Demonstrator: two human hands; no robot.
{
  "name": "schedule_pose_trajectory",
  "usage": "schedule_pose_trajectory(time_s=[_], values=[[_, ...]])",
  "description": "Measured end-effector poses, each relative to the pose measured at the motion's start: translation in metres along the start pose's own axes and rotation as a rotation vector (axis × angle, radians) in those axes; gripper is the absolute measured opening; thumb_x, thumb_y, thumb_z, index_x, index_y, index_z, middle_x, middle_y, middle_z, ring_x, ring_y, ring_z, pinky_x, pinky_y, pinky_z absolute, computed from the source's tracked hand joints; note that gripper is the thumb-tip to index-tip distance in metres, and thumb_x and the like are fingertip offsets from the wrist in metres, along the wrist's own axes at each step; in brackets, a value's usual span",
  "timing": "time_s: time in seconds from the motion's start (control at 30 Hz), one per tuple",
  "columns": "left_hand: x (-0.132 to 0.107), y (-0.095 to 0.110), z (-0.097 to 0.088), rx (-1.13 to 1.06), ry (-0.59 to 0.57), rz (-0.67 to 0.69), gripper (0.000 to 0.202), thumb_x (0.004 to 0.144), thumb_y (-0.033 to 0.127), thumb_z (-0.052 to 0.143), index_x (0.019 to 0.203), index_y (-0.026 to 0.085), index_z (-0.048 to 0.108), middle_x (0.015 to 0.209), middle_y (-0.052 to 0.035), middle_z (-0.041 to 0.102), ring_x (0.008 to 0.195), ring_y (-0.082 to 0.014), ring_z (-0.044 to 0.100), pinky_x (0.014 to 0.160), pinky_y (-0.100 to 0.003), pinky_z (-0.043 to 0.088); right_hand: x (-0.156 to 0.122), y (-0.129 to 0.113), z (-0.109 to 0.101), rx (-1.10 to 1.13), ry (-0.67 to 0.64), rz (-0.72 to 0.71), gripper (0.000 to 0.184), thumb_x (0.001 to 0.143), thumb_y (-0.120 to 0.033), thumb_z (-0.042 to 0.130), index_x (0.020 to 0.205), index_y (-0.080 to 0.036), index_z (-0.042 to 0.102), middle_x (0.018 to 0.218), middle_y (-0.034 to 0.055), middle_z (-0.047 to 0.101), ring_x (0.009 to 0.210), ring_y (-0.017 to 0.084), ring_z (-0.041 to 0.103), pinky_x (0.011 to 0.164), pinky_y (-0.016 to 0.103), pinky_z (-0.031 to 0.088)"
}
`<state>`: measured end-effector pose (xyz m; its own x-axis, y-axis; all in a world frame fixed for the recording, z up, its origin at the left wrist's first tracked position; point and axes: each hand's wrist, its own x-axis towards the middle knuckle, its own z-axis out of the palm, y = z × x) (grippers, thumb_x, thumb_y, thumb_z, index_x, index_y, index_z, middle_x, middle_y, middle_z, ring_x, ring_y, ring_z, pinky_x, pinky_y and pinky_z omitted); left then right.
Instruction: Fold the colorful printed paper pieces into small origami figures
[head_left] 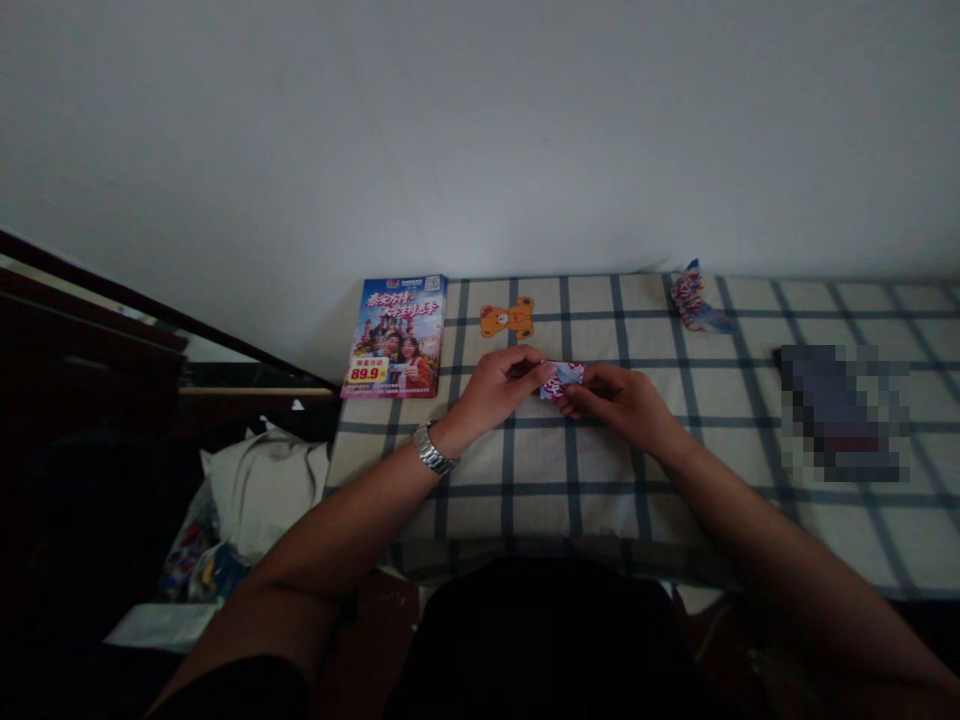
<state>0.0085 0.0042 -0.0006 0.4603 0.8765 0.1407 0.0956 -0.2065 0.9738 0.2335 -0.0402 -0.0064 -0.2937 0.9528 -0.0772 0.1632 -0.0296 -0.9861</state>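
Between my two hands is a small folded piece of printed paper [562, 380], pink, white and blue. My left hand [514, 378], with a metal watch on the wrist, pinches its left side between thumb and fingers. From the other side my right hand [619, 400] grips the right edge, fingers curled behind it. Both hands are just above the checked tablecloth [540, 460]. An orange teddy bear cutout [508, 319] lies flat beyond my left hand. Left of it is a stack of colourful flyers [395, 335] with similar colours to the held paper.
A folded paper shape [697, 300] in similar print stands near the wall at the back right. Farther right lies a dark, pixelated flat object [840, 410]. White and clear bags [262, 480] sit below the table's left edge, beside dark wooden furniture [82, 360].
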Motion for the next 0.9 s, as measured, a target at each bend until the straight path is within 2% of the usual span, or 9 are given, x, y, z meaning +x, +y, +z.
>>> schedule_pose_trajectory(time_s=[0.27,0.4,0.57,0.9], values=[[0.0000,-0.0022,-0.0004,-0.095,0.002,-0.021,0.033,0.097,0.048,0.071,0.084,0.018,0.065,0.078,0.0000,0.064,0.074,-0.0127,0.059,0.071,-0.025,0.048,-0.0001,0.0003,-0.0010,-0.035,-0.034,-0.023,0.028,0.098,-0.051,0.069,0.102,-0.023,0.074,0.091,0.0042,0.079,0.078,0.019,0.076,0.076,0.037,0.065],[0.0007,-0.0037,-0.0027,-0.012,-0.074,-0.019,0.033,0.096,0.050,0.071,0.088,0.018,0.067,0.077,-0.0009,0.066,0.072,-0.0130,0.060,0.067,-0.025,0.047,-0.0017,-0.0008,-0.0031,-0.091,-0.034,-0.028,0.028,0.100,-0.050,0.066,0.098,-0.022,0.072,0.082,0.0025,0.076,0.071,0.018,0.072,0.067,0.032,0.059],[-0.0011,-0.0016,-0.0009,0.111,-0.108,0.077,0.029,0.102,0.046,0.064,0.099,0.019,0.072,0.088,-0.0030,0.072,0.079,-0.0138,0.065,0.071,-0.025,0.049,-0.0023,-0.0028,-0.0070,-0.231,-0.033,-0.059,0.029,0.101,-0.048,0.065,0.095,-0.021,0.072,0.077,0.0021,0.073,0.066,0.016,0.065,0.060,0.029,0.050],[-0.0013,-0.0009,-0.0001,0.110,-0.075,0.128,0.028,0.103,0.044,0.065,0.093,0.019,0.071,0.083,-0.0011,0.071,0.075,-0.0118,0.064,0.068,-0.023,0.049,-0.0027,-0.0046,-0.0056,-0.188,-0.074,-0.074,0.027,0.102,-0.045,0.063,0.097,-0.021,0.071,0.078,0.0018,0.072,0.067,0.015,0.066,0.063,0.028,0.052]])
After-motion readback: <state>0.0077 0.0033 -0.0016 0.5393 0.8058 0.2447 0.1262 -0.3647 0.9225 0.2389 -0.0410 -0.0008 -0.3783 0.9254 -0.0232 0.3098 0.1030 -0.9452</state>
